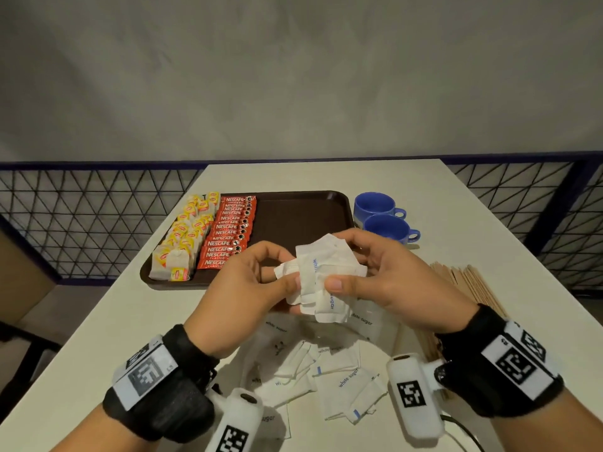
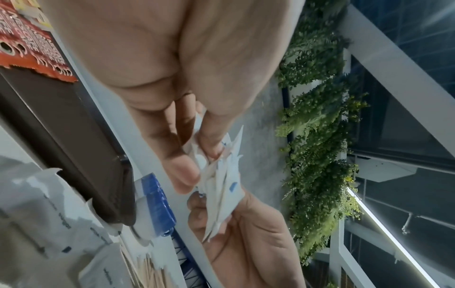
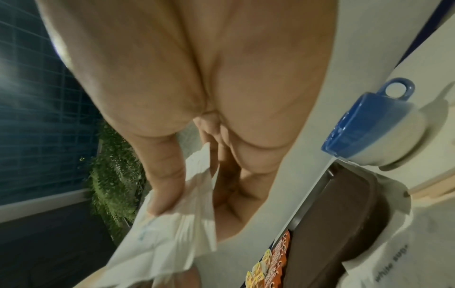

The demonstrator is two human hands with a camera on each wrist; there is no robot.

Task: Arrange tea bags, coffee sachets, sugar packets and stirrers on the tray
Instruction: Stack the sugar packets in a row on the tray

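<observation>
We hold a bunch of sugar packets (image 1: 321,278) above the near edge of the tray (image 1: 300,216); our left hand (image 1: 241,288) pinches its left side, our right hand (image 1: 391,282) clamps its right side. On the tray's left part lie tea bags (image 1: 184,236) and coffee sachets (image 1: 228,233). Right of the tray lie stirrers (image 1: 470,282). More packets (image 1: 326,370) lie near the tray.
</observation>
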